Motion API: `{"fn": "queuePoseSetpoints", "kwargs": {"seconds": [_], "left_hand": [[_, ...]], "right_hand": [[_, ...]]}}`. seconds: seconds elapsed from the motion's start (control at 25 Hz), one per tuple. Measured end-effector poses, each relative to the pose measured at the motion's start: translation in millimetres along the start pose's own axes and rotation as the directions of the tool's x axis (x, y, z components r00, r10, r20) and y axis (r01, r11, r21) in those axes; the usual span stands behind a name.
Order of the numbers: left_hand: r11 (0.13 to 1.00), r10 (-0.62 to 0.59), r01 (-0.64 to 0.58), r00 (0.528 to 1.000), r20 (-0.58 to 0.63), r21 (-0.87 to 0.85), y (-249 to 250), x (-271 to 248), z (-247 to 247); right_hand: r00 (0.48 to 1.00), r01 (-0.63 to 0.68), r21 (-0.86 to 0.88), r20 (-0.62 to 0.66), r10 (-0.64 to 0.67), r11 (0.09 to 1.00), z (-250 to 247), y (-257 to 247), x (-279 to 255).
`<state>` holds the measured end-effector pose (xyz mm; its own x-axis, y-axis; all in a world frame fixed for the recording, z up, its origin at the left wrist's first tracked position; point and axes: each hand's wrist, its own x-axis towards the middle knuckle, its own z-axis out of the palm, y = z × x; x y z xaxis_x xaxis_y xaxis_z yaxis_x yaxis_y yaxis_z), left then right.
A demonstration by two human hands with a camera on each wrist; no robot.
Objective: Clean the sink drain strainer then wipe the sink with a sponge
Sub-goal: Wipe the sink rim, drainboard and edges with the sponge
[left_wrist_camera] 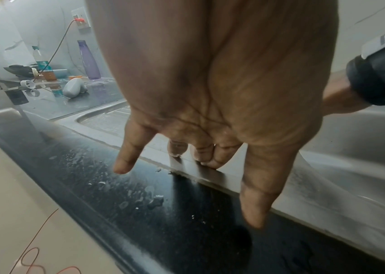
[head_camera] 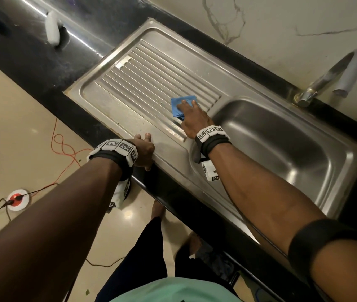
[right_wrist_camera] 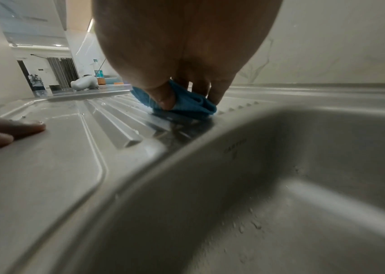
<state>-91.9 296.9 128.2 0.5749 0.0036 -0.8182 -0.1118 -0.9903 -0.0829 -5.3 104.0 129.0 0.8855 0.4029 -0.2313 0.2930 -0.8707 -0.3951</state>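
A blue sponge cloth lies on the ribbed drainboard of the steel sink, just left of the basin. My right hand is on top of it, and the cloth is bunched between thumb and fingers. My left hand rests with straight fingers on the sink's front rim, holding nothing. The drain strainer is in no view.
A steel faucet stands behind the basin at the right. The wet black counter carries a white object and, farther left, bottles. A red cable lies on the floor.
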Motion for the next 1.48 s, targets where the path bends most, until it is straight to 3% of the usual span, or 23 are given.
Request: {"fn": "queuePoseSetpoints", "kwargs": {"seconds": [0.24, 0.48, 0.6, 0.76, 0.92, 1.16, 1.48], "left_hand": [[1.0, -0.008, 0.008, 1.0, -0.009, 0.013, 5, -5, -1], [0.999, 0.008, -0.008, 1.0, 0.004, -0.04, -1, 5, 4], [0.998, 0.006, -0.006, 1.0, 0.002, -0.055, 1, 3, 4], [0.999, 0.009, -0.008, 1.0, 0.017, -0.039, 4, -3, 1], [1.0, 0.017, -0.017, 1.0, 0.013, -0.02, 4, 1, 2], [0.988, 0.019, -0.013, 0.999, 0.033, -0.154, -10, 15, 14], [0.995, 0.049, -0.048, 0.999, 0.007, -0.088, 7, -13, 5]], "right_hand": [[0.999, -0.021, 0.024, -0.047, 0.022, 0.999, 10, 14, -20], [0.998, -0.054, -0.018, -0.029, 0.054, 0.998, -12, 13, 7], [0.998, -0.054, -0.107, -0.021, 0.052, 0.993, 5, 23, 3], [0.994, -0.089, -0.074, -0.063, 0.084, 0.993, 21, 32, 9], [0.994, -0.107, -0.121, -0.048, 0.102, 0.987, 6, 38, 30], [0.989, -0.148, -0.134, -0.031, 0.145, 0.98, -11, 62, 54], [0.97, -0.237, -0.101, -0.071, 0.231, 0.966, -19, 68, 61]]}}
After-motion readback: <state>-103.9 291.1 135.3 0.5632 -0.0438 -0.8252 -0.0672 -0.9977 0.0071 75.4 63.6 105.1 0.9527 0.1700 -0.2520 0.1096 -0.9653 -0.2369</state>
